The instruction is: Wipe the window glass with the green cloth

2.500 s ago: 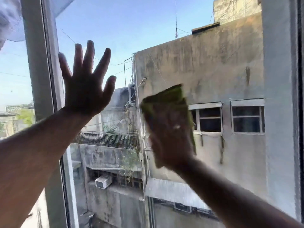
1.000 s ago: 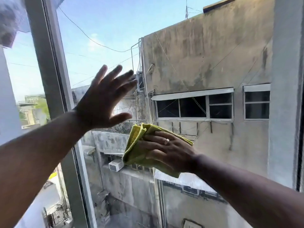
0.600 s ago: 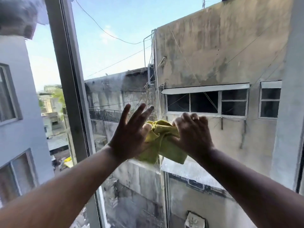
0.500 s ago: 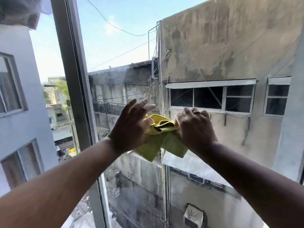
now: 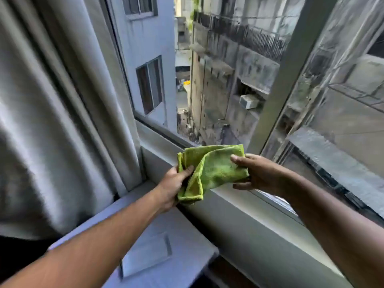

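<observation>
Head view: I see the green cloth (image 5: 214,170) at lower centre, off the window glass (image 5: 218,80), above the sill (image 5: 239,206). Left hand (image 5: 173,185) grip clamps its left edge, right hand (image 5: 256,173) grip pinches the right; probably refolding for a fresh face.

Crumpled green cloth (image 5: 214,169) hangs folded, seemingly clear of the window glass (image 5: 207,80) behind it.

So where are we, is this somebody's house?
Probably a room high up in a city building: a grey curtain hangs beside the window frame, and through the glass concrete buildings and an alley lie far below.
</observation>
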The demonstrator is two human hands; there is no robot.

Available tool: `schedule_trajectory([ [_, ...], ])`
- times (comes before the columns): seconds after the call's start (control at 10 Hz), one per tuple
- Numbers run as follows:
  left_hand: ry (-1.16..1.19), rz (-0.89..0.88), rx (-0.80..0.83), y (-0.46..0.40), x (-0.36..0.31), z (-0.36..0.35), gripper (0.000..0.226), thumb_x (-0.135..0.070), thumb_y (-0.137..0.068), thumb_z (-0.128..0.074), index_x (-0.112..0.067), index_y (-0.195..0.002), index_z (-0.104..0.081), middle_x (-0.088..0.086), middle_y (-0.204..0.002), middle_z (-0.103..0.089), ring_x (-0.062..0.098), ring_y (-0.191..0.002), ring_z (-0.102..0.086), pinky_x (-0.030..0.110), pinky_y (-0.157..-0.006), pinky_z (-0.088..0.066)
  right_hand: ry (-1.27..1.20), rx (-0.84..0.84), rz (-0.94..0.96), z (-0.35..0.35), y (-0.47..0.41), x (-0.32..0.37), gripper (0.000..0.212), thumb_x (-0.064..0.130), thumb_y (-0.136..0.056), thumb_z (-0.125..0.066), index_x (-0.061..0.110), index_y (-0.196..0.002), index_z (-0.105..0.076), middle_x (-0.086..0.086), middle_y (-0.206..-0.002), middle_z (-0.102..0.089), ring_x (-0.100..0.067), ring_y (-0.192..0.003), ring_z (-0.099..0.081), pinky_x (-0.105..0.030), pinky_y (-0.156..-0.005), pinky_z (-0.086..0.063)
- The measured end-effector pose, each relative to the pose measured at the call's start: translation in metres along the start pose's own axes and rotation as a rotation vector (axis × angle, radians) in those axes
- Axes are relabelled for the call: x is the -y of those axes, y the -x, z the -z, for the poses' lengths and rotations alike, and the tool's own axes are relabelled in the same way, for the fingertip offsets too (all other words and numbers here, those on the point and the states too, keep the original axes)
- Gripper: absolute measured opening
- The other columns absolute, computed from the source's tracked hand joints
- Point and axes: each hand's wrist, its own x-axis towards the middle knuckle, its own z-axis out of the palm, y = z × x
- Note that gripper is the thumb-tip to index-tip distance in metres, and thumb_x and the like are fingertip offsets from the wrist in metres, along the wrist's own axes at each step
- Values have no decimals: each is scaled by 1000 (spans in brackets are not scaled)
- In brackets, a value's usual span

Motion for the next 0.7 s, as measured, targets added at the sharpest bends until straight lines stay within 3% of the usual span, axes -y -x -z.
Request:
schedule_trajectory([
  [0.1,186,262,-198,7,75,95,40,-34,-98,-54,-8,-129,-63,13,-109,-72,26,-86,-71,43,-77,-59,76,-26,-174,-86,-78,-83,26,2,-93,-63,4,-119,-65,-10,-88,-69,-18,-66,-66,-27,-55,-56],
  [0.2,437,402,-264,12,146,184,58,-65,-94,-40,-22,-117,-72,5,-108,-75,22,-88,-72,36,-76,-56,159,27,-231,-170,-139,-154,28,0,-90,-67,3,-117,-64,-15,-97,-70,-27,-84,-67,-41,-73,-59],
  [0.3,527,456,-355,19,216,252,60,-61,-83,-52,-22,-126,-65,9,-121,-72,27,-101,-69,43,-82,-57,275,122,-318,-225,-181,-223,19,6,-88,-71,6,-108,-69,-9,-93,-73,-18,-76,-70,-27,-64,-60],
  [0.4,197,464,-543,16,284,299,34,-18,-88,-68,-11,-122,-64,15,-119,-71,27,-101,-66,41,-86,-57,366,93,-381,-254,-219,-300,12,5,-89,-70,17,-90,-69,-7,-87,-70,-17,-71,-67,-25,-59,-57],
  [0.5,-97,435,-738,-4,343,341,27,3,-87,-68,-5,-112,-65,6,-93,-70,19,-80,-64,20,-61,-55,383,65,-469,-267,-254,-377,13,4,-89,-69,17,-90,-68,-6,-85,-67,-15,-65,-64,-26,-52,-57],
  [0.6,-225,430,-742,-27,375,369,42,2,-81,-75,4,-121,-61,12,-98,-69,15,-75,-62,26,-70,-52,447,-5,-516,-270,-276,-427,13,3,-87,-68,16,-86,-65,-10,-88,-67,-29,-82,-68,-48,-76,-63],
  [0.7,-427,432,-801,-33,377,377,50,-7,-79,-79,-4,-125,-60,6,-108,-67,17,-92,-62,29,-85,-47,690,-179,-510,-261,-276,-444,32,0,-88,-52,8,-117,-63,-18,-117,-67,-34,-101,-65,-42,-88,-57],
])
